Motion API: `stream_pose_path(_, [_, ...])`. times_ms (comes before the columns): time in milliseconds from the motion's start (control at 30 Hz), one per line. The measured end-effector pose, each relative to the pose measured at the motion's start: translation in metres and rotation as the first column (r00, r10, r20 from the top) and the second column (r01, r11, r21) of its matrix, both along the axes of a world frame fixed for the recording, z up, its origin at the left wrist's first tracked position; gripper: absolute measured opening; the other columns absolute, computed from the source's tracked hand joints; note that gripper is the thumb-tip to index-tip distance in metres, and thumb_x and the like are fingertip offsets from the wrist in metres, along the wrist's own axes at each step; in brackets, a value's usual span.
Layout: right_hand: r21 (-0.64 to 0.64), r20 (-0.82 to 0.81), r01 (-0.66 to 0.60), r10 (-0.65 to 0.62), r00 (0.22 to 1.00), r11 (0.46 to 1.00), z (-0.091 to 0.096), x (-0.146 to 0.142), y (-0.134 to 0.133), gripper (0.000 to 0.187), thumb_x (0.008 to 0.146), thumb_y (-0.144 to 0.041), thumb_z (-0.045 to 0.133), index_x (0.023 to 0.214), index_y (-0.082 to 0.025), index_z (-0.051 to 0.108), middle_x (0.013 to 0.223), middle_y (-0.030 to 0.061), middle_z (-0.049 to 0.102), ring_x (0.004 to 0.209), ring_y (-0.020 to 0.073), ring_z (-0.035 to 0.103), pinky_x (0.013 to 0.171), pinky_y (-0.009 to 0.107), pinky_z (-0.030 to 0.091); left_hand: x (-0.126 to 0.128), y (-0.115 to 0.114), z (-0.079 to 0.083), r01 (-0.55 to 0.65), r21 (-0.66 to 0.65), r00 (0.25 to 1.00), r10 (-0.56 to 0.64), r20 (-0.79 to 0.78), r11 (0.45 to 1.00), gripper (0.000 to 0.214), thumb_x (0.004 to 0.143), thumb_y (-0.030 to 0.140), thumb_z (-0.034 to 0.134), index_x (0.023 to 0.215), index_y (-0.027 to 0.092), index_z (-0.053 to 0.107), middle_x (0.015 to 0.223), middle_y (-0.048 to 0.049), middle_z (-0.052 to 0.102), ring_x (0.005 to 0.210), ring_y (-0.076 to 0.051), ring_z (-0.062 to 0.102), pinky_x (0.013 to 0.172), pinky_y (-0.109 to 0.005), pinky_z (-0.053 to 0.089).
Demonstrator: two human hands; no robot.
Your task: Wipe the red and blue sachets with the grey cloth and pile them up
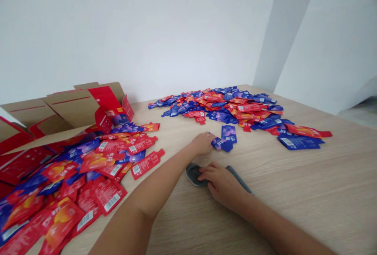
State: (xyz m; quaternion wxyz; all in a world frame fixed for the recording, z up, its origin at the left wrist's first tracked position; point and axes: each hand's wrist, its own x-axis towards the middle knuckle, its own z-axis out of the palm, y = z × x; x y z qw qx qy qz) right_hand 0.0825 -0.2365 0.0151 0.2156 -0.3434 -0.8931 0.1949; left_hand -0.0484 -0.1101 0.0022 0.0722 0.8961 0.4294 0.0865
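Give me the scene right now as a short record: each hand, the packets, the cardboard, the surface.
Left hand: fingers at a blue packet; grip not clear
Right hand: fingers on a gray item, partly hidden
Far pile: red and blue packets, mixed, beyond the hands
Near pile: red and blue packets, at the left
Cardboard: red and brown, open, flaps up, behind the near pile
Surface: light wood-grain table

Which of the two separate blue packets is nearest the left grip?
The blue packet right at the left grip; the other one, against it, lies farther right.
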Motion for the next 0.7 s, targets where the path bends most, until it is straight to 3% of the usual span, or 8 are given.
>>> stream_pose_path(167, [-0.067, -0.144, -0.12, 0.109, 0.984, 0.991, 0.0, -0.002, -0.004, 0.04, 0.06, 0.002, 0.042, 0.075, -0.022, 0.07, 0.086, -0.0006, 0.071, 0.086, 0.0154, 0.058, 0.081, 0.026, 0.045, -0.052, -0.029, 0.002, 0.094, -0.158, 0.968, -0.053, 0.244, 0.983, 0.054, 0.062, -0.002, 0.039, 0.105, 0.017, 0.065, 0.117, -0.0062, 0.062, 0.122, -0.019, 0.045, 0.103, -0.039, 0.032])
stream_pose_path(267, [-0.128, -0.359, -0.284, 0.223, 0.906, 0.95, 0.004, -0.004, -0.011, 0.039, 0.057, 0.002, 0.038, 0.064, -0.022, 0.067, 0.07, -0.0024, 0.069, 0.073, 0.0129, 0.06, 0.073, 0.025, 0.046, -0.089, -0.056, 0.005, 0.154, -0.283, 0.928, -0.041, 0.37, 0.947, 0.049, 0.059, -0.002, 0.038, 0.088, 0.022, 0.071, 0.111, -0.0022, 0.065, 0.125, -0.02, 0.041, 0.104, -0.045, 0.029])
stream_pose_path(333, [-0.11, -0.501, -0.295, 0.203, 0.841, 0.949, 0.009, -0.004, -0.013, 0.037, 0.06, 0.001, 0.037, 0.064, -0.022, 0.066, 0.069, -0.0012, 0.068, 0.07, 0.0132, 0.061, 0.07, 0.026, 0.047, -0.107, -0.076, 0.006, 0.177, -0.308, 0.904, -0.031, 0.426, 0.935, 0.046, 0.059, -0.001, 0.038, 0.078, 0.023, 0.072, 0.107, -0.0008, 0.067, 0.126, -0.02, 0.04, 0.105, -0.047, 0.026])
stream_pose_path(367, [-0.098, -0.554, -0.253, 0.158, 0.818, 0.963, 0.011, -0.003, -0.014, 0.036, 0.062, 0.0, 0.037, 0.065, -0.022, 0.065, 0.07, -0.0001, 0.068, 0.07, 0.0137, 0.061, 0.069, 0.027, 0.047, -0.113, -0.087, 0.006, 0.15, -0.293, 0.887, 0.002, 0.462, 0.944, 0.044, 0.061, -0.001, 0.037, 0.076, 0.023, 0.071, 0.108, -0.0005, 0.067, 0.125, -0.02, 0.041, 0.105, -0.047, 0.026])
stream_pose_path(433, [-0.094, -0.605, -0.11, 0.031, 0.796, 0.989, 0.014, -0.002, -0.012, 0.035, 0.065, -0.002, 0.037, 0.07, -0.022, 0.065, 0.075, 0.002, 0.068, 0.074, 0.0154, 0.061, 0.069, 0.029, 0.048, -0.121, -0.108, 0.005, -0.039, -0.235, 0.817, 0.166, 0.552, 0.971, 0.043, 0.065, 0.0, 0.037, 0.083, 0.021, 0.07, 0.108, -0.0016, 0.067, 0.118, -0.019, 0.049, 0.104, -0.046, 0.029])
stream_pose_path(533, [-0.073, -0.574, 0.085, -0.111, 0.811, 0.994, 0.013, -0.004, -0.009, 0.037, 0.067, -0.004, 0.037, 0.082, -0.023, 0.065, 0.09, 0.0041, 0.067, 0.086, 0.0185, 0.06, 0.077, 0.035, 0.048, -0.118, -0.139, 0.002, -0.422, -0.227, 0.643, 0.466, 0.608, 0.878, 0.036, 0.075, 0.007, 0.039, 0.099, 0.016, 0.064, 0.104, -0.0072, 0.066, 0.101, -0.019, 0.059, 0.092, -0.042, 0.044])
stream_pose_path(600, [-0.004, -0.497, 0.117, -0.103, 0.861, 0.993, 0.006, -0.01, -0.011, 0.04, 0.069, -0.004, 0.037, 0.091, -0.023, 0.064, 0.1, 0.0049, 0.065, 0.096, 0.0198, 0.057, 0.085, 0.039, 0.046, -0.106, -0.158, 0.001, -0.488, -0.221, 0.675, 0.525, 0.519, 0.845, 0.028, 0.079, 0.018, 0.048, 0.103, 0.015, 0.062, 0.1, -0.0089, 0.066, 0.095, -0.021, 0.06, 0.085, -0.04, 0.048])
stream_pose_path(700, [0.117, -0.263, 0.044, -0.012, 0.965, 0.992, -0.008, -0.021, -0.017, 0.046, 0.071, -0.003, 0.037, 0.105, -0.022, 0.062, 0.114, 0.0061, 0.061, 0.108, 0.0201, 0.051, 0.093, 0.041, 0.042, -0.081, -0.182, 0.0, -0.34, -0.121, 0.866, 0.361, 0.346, 0.933, 0.042, 0.072, 0.031, 0.066, 0.111, 0.018, 0.058, 0.113, -0.0084, 0.061, 0.107, -0.024, 0.053, 0.093, -0.041, 0.043])
